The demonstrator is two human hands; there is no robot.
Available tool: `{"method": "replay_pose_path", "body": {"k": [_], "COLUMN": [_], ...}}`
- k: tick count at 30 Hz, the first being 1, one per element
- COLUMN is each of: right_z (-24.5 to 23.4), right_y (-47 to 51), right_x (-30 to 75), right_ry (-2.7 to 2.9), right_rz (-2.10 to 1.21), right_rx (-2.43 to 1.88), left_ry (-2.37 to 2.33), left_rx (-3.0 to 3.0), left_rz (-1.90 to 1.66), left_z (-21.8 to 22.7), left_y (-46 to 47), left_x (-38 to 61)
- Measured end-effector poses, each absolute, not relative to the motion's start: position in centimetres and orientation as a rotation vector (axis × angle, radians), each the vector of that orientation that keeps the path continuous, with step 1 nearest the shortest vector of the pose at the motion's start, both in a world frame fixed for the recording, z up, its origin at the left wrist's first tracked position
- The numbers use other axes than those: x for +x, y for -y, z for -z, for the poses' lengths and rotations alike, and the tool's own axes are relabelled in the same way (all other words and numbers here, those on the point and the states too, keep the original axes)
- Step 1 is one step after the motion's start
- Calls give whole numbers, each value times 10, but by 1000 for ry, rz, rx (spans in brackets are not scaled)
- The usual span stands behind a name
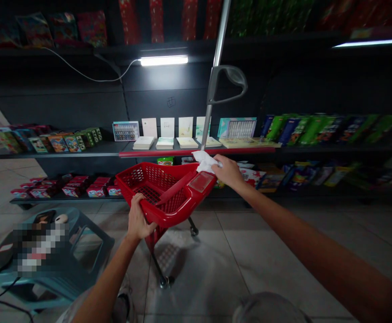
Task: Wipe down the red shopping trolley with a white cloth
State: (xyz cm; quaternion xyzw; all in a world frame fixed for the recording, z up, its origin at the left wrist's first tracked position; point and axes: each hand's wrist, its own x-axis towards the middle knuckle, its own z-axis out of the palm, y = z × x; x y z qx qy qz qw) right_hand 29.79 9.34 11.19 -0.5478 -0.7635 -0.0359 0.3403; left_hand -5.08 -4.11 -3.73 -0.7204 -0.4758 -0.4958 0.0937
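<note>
The left hand [138,218] is closed around the rim of a red plastic basket [167,214], which has a woven grid wall with many small square holes and stands on a thin metal frame with small wheels [164,281]. The right hand [227,172] is narrow and holds a crumpled white wad [204,161], soft in its folds, just above the basket's far corner. I cannot tell if it is cloth or paper. A thin metal pole [217,40] with a curved grey plastic handle [227,83] rises from the basket. Behind are dark metal shelves [64,150] with flat boxes and pale cards in rows. On the left, on the glossy tile floor [236,251], is a teal plastic stool [88,264] with a blurred object on it.
</note>
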Motion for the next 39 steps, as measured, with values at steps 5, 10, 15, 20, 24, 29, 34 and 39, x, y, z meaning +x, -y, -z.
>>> {"method": "replay_pose_path", "body": {"k": [5, 10, 15, 20, 24, 29, 34, 39], "right_z": [-109, -108, -100, -97, -104, -107, -113, -125], "right_y": [-20, 59, 79, 42, -2, -59, -90, -83], "right_x": [264, 212, 193, 230, 268, 310, 327, 317], "right_ry": [1925, 2128, 2271, 2306, 2319, 2251, 2250, 2355], "right_rz": [64, -29, 93, 220, 254, 296, 315, 322], "right_rx": [-1219, -883, -721, -577, -747, -1114, -1442, -1510], "left_ry": [1420, 1440, 1493, 1341, 1334, 1351, 1393, 1367], "left_rx": [-2166, -2180, -2217, -2253, -2222, -2235, -2288, -2295], "left_rz": [1519, 1526, 1532, 1729, 1815, 1781, 1792, 1871], "left_z": [36, 39, 41, 34, 28, 27, 31, 31], "left_y": [41, 39, 37, 38, 41, 41, 37, 39], "left_x": [-51, -52, -57, -54, -49, -54, -63, -65]}}
